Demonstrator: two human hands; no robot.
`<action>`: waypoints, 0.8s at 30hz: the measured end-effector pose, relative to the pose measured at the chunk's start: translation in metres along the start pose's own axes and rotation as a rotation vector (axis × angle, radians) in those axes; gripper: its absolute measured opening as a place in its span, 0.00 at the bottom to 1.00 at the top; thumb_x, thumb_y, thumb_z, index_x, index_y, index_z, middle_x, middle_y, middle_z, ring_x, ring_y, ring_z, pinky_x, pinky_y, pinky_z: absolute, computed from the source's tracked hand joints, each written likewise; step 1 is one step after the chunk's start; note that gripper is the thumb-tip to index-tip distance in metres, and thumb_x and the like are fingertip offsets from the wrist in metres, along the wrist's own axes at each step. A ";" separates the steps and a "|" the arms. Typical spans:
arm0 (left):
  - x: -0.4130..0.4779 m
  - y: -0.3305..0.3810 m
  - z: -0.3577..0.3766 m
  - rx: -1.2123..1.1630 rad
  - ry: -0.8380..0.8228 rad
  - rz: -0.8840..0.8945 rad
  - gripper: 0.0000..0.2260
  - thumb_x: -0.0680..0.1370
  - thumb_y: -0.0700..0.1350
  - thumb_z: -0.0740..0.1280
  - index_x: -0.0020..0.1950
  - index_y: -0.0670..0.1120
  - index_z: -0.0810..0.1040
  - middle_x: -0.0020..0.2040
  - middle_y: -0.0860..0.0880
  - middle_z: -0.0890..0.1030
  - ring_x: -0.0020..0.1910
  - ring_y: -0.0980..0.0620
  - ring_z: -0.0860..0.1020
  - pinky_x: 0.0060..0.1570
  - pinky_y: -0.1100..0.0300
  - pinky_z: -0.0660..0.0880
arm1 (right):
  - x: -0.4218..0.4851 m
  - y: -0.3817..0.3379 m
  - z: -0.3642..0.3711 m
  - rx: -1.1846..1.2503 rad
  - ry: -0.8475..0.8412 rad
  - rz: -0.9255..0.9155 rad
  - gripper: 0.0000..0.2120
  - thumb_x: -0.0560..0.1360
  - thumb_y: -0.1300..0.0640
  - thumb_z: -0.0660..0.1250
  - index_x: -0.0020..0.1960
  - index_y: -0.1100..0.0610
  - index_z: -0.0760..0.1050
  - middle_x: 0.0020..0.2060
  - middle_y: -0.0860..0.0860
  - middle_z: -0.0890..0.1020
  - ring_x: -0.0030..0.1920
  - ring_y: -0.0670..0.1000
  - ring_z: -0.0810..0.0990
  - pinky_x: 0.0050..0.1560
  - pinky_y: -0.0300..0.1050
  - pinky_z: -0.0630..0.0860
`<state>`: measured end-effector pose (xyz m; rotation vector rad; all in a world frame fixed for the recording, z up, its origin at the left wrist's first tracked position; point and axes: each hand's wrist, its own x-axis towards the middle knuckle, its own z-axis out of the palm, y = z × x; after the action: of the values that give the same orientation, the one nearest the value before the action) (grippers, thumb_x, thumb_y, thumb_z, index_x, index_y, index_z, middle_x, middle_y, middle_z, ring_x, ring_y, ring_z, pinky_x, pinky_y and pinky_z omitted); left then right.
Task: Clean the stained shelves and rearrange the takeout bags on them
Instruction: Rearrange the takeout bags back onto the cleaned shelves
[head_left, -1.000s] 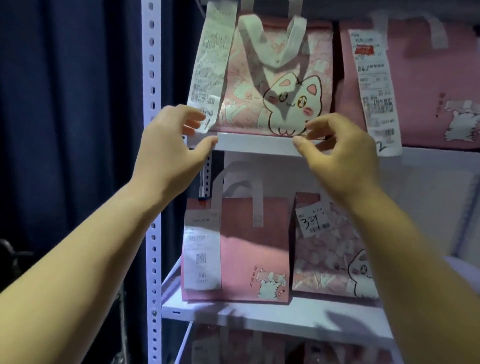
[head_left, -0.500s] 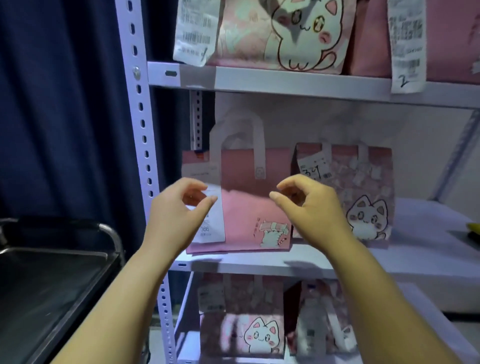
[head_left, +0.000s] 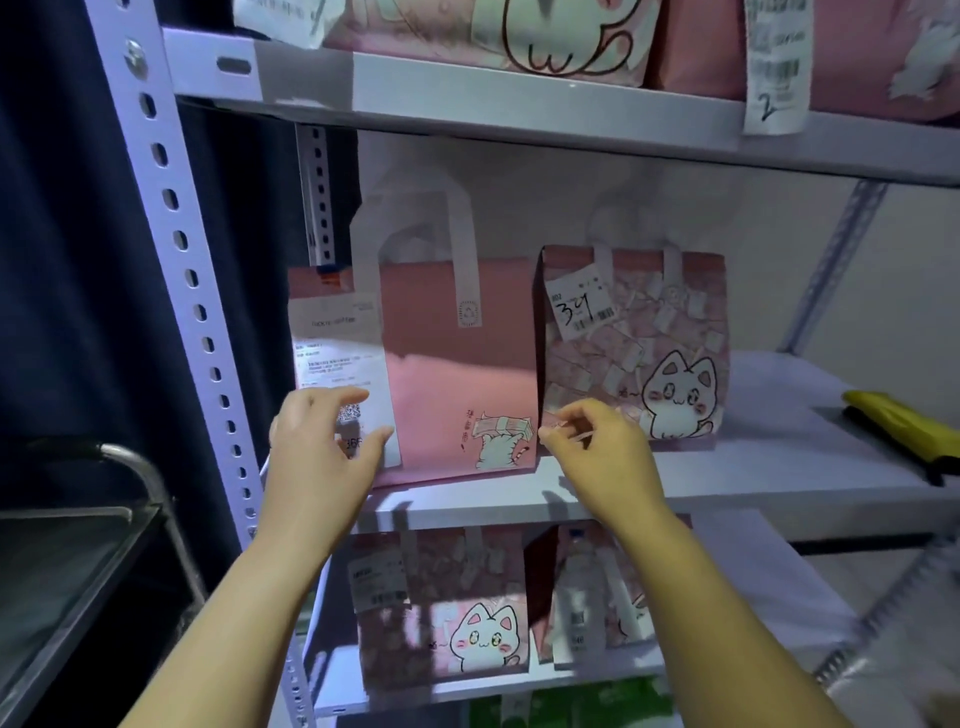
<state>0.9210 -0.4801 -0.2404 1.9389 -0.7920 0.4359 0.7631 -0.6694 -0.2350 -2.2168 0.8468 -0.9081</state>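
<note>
A plain pink takeout bag with a white receipt stands at the left of the middle shelf. A cat-patterned pink bag tagged "34" stands right beside it. My left hand is at the plain bag's lower left corner, fingers spread over the receipt. My right hand is at its lower right corner, fingers curled, between the two bags. Neither hand clearly grips the bag. More pink bags stand on the top shelf and the lower shelf.
A yellow and black object lies at the right end of the middle shelf. The perforated shelf upright runs down the left. A dark metal cart stands at lower left against a dark blue curtain.
Both hands came down from the top shelf's edge to the middle shelf and moved in to the plain pink bag's lower corners. The view dropped and came closer.
</note>
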 end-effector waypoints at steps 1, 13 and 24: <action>0.000 0.000 0.001 0.006 0.005 -0.010 0.15 0.72 0.43 0.72 0.57 0.49 0.76 0.54 0.53 0.70 0.55 0.52 0.69 0.50 0.62 0.65 | 0.001 0.001 0.001 0.023 -0.010 0.017 0.07 0.73 0.50 0.68 0.48 0.50 0.74 0.42 0.43 0.77 0.44 0.49 0.78 0.44 0.51 0.79; -0.010 -0.011 0.001 0.015 -0.029 -0.107 0.32 0.75 0.46 0.68 0.75 0.50 0.55 0.74 0.51 0.52 0.73 0.50 0.52 0.65 0.55 0.57 | 0.008 0.007 0.023 0.013 -0.152 0.065 0.29 0.74 0.49 0.68 0.72 0.51 0.63 0.64 0.51 0.74 0.63 0.52 0.73 0.63 0.51 0.70; -0.014 -0.026 0.000 -0.037 -0.077 -0.272 0.33 0.77 0.46 0.66 0.76 0.47 0.51 0.73 0.46 0.61 0.70 0.46 0.65 0.66 0.47 0.66 | 0.011 0.006 0.036 0.067 -0.222 0.060 0.20 0.74 0.56 0.68 0.63 0.46 0.69 0.58 0.46 0.76 0.55 0.50 0.76 0.57 0.49 0.74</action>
<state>0.9285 -0.4673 -0.2657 2.0030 -0.5690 0.1823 0.7948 -0.6714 -0.2564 -2.1733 0.7624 -0.6385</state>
